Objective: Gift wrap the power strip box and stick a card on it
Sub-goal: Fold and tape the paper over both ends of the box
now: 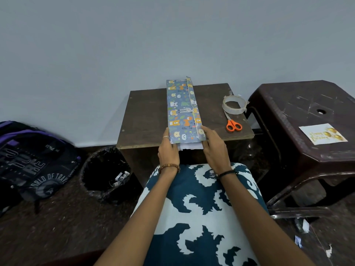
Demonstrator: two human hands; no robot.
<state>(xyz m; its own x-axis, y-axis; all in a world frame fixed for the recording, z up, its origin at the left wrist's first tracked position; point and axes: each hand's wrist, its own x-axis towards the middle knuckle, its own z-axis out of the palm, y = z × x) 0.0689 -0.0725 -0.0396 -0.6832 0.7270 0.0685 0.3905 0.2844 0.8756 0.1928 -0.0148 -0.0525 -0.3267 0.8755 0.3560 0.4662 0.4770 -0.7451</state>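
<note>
On the small brown tabletop (146,116) the box (182,108), wrapped in blue paper printed with cartoon animals, lies lengthwise from the far edge to the near edge, its far end jutting past the far edge toward the wall. A paper seam runs along its top, toward the right side. At the near end the paper is unfolded and a white surface shows inside the opening.

Both hands hold that near end. The left hand (168,148) grips the left side, thumb lying up along the paper's edge. The right hand (214,145) grips the right side, fingers laid on the top near the seam. Each wrist wears a bracelet.

Toward the right edge of the tabletop sits a roll of clear tape (234,104), and just nearer, touching it, lie orange-handled scissors (232,123).

To the right stands a dark plastic stool (299,104) with the card (322,134) lying flat on its seat, gold lettering and balloons facing up.

On the floor to the left are a black bin (104,173) and a backpack (34,162). The person's patterned lap fills the foreground.
</note>
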